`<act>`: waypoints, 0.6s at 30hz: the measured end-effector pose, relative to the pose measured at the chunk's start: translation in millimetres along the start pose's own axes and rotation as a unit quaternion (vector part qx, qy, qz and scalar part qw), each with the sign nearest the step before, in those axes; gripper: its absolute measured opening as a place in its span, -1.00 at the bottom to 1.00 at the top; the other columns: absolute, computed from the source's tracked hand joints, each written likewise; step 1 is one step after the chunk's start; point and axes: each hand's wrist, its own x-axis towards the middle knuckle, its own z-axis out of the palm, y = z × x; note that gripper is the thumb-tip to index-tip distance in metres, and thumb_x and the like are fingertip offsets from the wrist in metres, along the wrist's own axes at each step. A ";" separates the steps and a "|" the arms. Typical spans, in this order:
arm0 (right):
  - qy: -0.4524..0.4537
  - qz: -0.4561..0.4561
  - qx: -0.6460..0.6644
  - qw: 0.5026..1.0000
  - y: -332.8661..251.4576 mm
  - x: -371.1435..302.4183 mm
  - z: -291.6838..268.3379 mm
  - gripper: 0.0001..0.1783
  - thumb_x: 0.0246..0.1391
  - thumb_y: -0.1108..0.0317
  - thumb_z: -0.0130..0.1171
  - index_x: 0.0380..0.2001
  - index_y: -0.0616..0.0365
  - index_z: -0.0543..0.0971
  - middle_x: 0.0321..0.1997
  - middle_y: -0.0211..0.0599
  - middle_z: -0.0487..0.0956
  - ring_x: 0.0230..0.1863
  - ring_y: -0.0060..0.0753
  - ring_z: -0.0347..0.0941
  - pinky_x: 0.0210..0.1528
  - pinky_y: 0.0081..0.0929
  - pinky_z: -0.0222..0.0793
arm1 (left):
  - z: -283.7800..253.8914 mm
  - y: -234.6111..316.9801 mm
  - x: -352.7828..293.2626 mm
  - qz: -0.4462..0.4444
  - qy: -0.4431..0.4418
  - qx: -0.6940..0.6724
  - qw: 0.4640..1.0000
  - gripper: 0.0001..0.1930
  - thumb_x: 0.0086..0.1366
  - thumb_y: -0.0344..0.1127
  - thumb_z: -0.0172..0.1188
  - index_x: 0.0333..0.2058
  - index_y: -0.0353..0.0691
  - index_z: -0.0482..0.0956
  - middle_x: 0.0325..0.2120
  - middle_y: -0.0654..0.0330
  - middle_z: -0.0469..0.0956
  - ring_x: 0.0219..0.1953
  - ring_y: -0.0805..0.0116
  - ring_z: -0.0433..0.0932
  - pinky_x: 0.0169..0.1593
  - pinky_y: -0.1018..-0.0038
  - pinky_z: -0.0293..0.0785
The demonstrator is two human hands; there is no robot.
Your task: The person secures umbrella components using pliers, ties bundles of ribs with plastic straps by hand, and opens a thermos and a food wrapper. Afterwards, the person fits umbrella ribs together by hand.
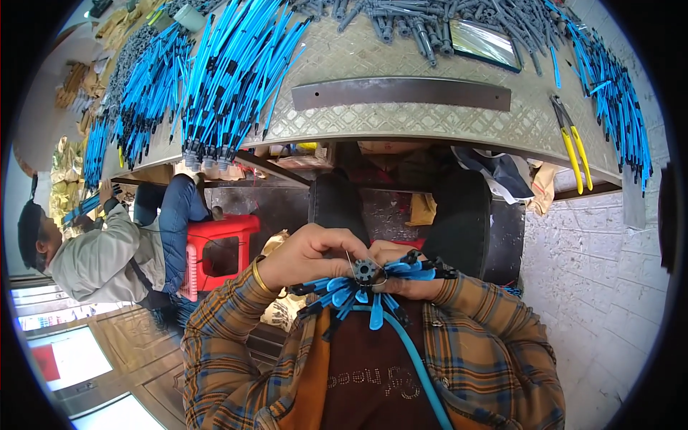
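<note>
Between both hands (312,256) (412,288), grey hub (365,270) (blue strips (376,313) alongside)

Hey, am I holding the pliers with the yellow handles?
No, the metal pliers with yellow handles lie on the patterned grey-beige tabletop, near its right end.

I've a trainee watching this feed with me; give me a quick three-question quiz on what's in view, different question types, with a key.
1. True or false: the left hand and the right hand are both close to the grey toothed hub.
2. Fill in: the pliers-like tool at the right-hand end of the table has ____ handles.
3. Where is the flat metal bar?
A) on the floor
B) on the table
C) across the person's lap

Key: 1. True. 2. Yellow. 3. B.
</note>
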 end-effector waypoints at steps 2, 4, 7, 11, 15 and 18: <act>0.008 -0.008 -0.006 1.000 -0.8 0.0 1.5 -0.70 -0.04 0.20 0.27 -0.40 0.19 0.45 -0.37 -0.41 0.37 -0.35 -0.51 0.34 -0.30 -0.55 0.28 | 0.7 -1.6 0.5 0.016 -0.003 -0.006 1.000 -0.82 0.16 -0.45 0.18 -0.25 -0.36 0.53 -0.33 0.16 0.56 -0.23 0.43 0.53 -0.12 0.53 0.43; 0.010 -0.002 -0.007 1.000 0.6 -0.9 1.8 -0.70 -0.05 0.20 0.28 -0.40 0.19 0.46 -0.38 -0.40 0.38 -0.35 -0.50 0.34 -0.30 -0.54 0.27 | 1.2 -1.8 2.0 0.052 -0.010 -0.012 0.999 -0.78 0.14 -0.40 0.21 -0.24 -0.37 0.55 -0.29 0.02 0.58 -0.22 0.28 0.56 -0.11 0.45 0.45; 0.014 0.005 -0.012 1.000 1.2 -1.9 2.0 -0.70 -0.06 0.21 0.29 -0.40 0.19 0.46 -0.38 -0.39 0.38 -0.35 -0.49 0.34 -0.30 -0.53 0.27 | 0.3 3.2 2.1 0.068 -0.028 0.018 0.997 -0.78 0.14 -0.40 0.21 -0.23 -0.36 0.55 -0.27 -0.01 0.57 -0.20 0.24 0.56 -0.11 0.44 0.44; 0.018 -0.021 -0.004 1.000 0.5 -2.3 4.1 -0.69 -0.07 0.21 0.30 -0.39 0.19 0.47 -0.40 -0.36 0.38 -0.36 -0.46 0.34 -0.31 -0.52 0.27 | 1.2 6.8 3.1 0.107 -0.040 0.049 0.992 -0.76 0.13 -0.39 0.22 -0.21 -0.35 0.55 -0.23 -0.02 0.55 -0.18 0.21 0.56 -0.10 0.41 0.44; 0.027 -0.006 -0.003 1.000 2.3 -4.8 3.1 -0.69 -0.08 0.22 0.30 -0.38 0.19 0.48 -0.40 -0.34 0.38 -0.36 -0.44 0.34 -0.31 -0.51 0.26 | -1.4 13.5 0.0 0.085 -0.066 0.083 0.991 -0.72 0.11 -0.37 0.24 -0.18 -0.33 0.53 -0.19 -0.01 0.53 -0.19 0.19 0.56 -0.11 0.41 0.44; 0.029 -0.001 0.003 1.000 3.9 -7.0 1.7 -0.70 -0.09 0.22 0.31 -0.39 0.20 0.48 -0.40 -0.34 0.38 -0.36 -0.43 0.33 -0.31 -0.51 0.26 | -2.0 21.2 -1.0 0.046 -0.076 0.095 0.991 -0.68 0.07 -0.36 0.27 -0.18 -0.32 0.52 -0.20 0.00 0.52 -0.22 0.17 0.57 -0.13 0.41 0.45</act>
